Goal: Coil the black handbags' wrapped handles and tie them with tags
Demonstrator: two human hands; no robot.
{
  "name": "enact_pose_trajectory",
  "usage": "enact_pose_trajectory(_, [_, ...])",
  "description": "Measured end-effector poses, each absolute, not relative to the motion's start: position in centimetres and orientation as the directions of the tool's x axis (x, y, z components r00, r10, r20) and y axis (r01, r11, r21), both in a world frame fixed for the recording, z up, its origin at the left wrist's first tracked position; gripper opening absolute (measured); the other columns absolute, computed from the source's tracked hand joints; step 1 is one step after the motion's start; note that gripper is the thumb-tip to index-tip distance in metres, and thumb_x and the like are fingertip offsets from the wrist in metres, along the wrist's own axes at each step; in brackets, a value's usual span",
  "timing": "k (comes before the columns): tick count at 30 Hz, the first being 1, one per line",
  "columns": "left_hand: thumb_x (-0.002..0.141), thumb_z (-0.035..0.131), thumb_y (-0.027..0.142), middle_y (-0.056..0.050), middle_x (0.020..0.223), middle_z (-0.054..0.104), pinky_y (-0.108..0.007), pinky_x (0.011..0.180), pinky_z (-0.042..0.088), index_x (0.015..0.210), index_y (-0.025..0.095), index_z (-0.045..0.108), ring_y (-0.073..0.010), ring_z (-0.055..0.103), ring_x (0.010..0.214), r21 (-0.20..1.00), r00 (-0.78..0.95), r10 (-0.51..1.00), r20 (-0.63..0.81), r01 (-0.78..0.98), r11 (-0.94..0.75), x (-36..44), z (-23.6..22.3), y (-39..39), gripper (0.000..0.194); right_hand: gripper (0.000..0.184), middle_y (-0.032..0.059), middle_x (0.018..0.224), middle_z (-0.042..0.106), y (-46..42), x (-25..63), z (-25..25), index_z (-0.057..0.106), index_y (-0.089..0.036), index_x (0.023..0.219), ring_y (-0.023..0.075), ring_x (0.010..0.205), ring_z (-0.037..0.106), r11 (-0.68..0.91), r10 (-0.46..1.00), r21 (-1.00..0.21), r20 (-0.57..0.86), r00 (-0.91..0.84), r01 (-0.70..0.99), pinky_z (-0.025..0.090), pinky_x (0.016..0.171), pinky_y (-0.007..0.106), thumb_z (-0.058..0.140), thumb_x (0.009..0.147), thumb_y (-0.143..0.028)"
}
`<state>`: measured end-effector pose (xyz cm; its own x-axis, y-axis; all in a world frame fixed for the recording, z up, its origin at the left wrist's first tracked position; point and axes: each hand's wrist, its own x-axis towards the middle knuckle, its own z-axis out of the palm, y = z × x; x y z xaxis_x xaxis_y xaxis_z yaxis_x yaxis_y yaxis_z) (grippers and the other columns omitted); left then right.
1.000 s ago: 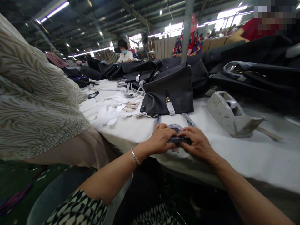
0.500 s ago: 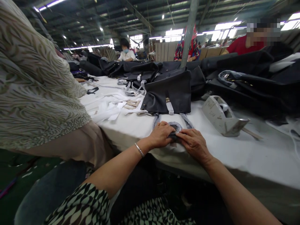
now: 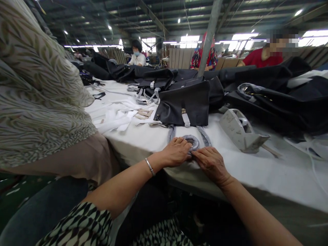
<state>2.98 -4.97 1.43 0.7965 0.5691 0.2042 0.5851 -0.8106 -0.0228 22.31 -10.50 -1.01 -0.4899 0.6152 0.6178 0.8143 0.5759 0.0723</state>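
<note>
At the table's near edge my left hand (image 3: 177, 152) has its fingers closed over the left side of a coiled strap (image 3: 195, 141) in clear plastic wrap. From the right, my right hand (image 3: 210, 163) pinches the near side of that coil, its fingertips close to the left ones. Part of the coil is hidden under my fingers. Just beyond lies a black handbag (image 3: 187, 99) with a gold clasp and a white-wrapped tab (image 3: 186, 119). Two plastic-wrapped straps (image 3: 204, 136) run from it towards my hands.
A worn grey tape dispenser (image 3: 241, 131) stands to the right on the white-covered table (image 3: 256, 171). White wrapping strips (image 3: 115, 118) and tan pieces (image 3: 144, 113) lie left. Black bags (image 3: 279, 99) are piled behind. A person in a leaf-patterned top (image 3: 43, 89) stands close on my left.
The coil shows a little more between my hands, and my fingers have shifted slightly along its near side. The dark piece under my fingertips is now mostly covered. The view has tilted slightly.
</note>
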Motion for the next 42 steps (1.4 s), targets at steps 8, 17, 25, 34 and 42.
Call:
enact_pose_trajectory(8, [0.088, 0.058, 0.04, -0.007, 0.105, 0.061, -0.04, 0.093, 0.036, 0.115, 0.021, 0.06, -0.0276, 0.044, 0.109, 0.162, 0.811, 0.558, 0.178, 0.535, -0.829, 2.9, 2.0, -3.3, 0.033, 0.023, 0.0067, 0.1, 0.069, -11.7, 22.1, -0.6, 0.066, -0.018, 0.108, 0.0211, 0.095, 0.058, 0.529, 0.657, -0.013, 0.639, -0.4, 0.849, 0.04, 0.089, 0.036, 0.051, 0.091, -0.015])
enact_pose_trajectory(17, [0.084, 0.061, 0.035, -0.009, 0.106, 0.06, -0.041, 0.093, 0.037, 0.113, 0.018, 0.06, -0.0275, 0.044, 0.108, 0.186, 0.819, 0.55, 0.163, 0.523, -0.832, 3.0, 2.3, -3.0, 0.034, 0.012, 0.0052, 0.084, 0.066, -13.4, 20.9, 0.9, 0.068, -0.021, 0.089, 0.0221, 0.087, 0.052, 0.501, 0.757, 0.083, 0.441, -0.483, 0.861, 0.034, 0.081, 0.037, 0.056, 0.09, -0.022])
enact_pose_trajectory(25, [0.082, 0.062, 0.037, -0.007, 0.108, 0.063, -0.039, 0.091, 0.038, 0.11, 0.019, 0.062, -0.0264, 0.045, 0.107, 0.257, 0.802, 0.556, 0.218, 0.503, -0.825, 2.8, 1.8, -2.5, 0.033, 0.015, 0.0064, 0.076, 0.062, -12.3, 20.0, 2.3, 0.064, -0.019, 0.075, 0.0227, 0.082, 0.048, 0.575, 0.726, 0.21, 0.315, -0.611, 0.791, 0.032, 0.076, 0.038, 0.056, 0.085, -0.012])
enact_pose_trajectory(34, [0.077, 0.065, 0.035, -0.005, 0.105, 0.064, -0.038, 0.092, 0.039, 0.112, 0.02, 0.063, -0.0254, 0.047, 0.106, 0.312, 0.785, 0.587, 0.196, 0.518, -0.796, 3.0, 1.8, -2.3, 0.038, 0.013, 0.0072, 0.076, 0.058, -11.7, 19.7, 1.2, 0.06, -0.017, 0.075, 0.0232, 0.08, 0.047, 0.496, 0.736, 0.206, 0.415, -0.535, 0.843, 0.032, 0.074, 0.037, 0.053, 0.084, -0.01])
enact_pose_trajectory(42, [0.069, 0.072, 0.03, -0.005, 0.097, 0.064, -0.034, 0.088, 0.044, 0.111, 0.021, 0.066, -0.0233, 0.052, 0.1, 0.44, 0.746, 0.616, 0.253, 0.478, -0.76, 3.1, 0.8, -1.6, 0.043, 0.017, 0.0099, 0.098, 0.063, -12.3, 19.6, 0.6, 0.061, -0.017, 0.088, 0.0253, 0.095, 0.052, 0.544, 0.69, 0.129, 0.494, -0.529, 0.829, 0.039, 0.086, 0.039, 0.046, 0.088, -0.008])
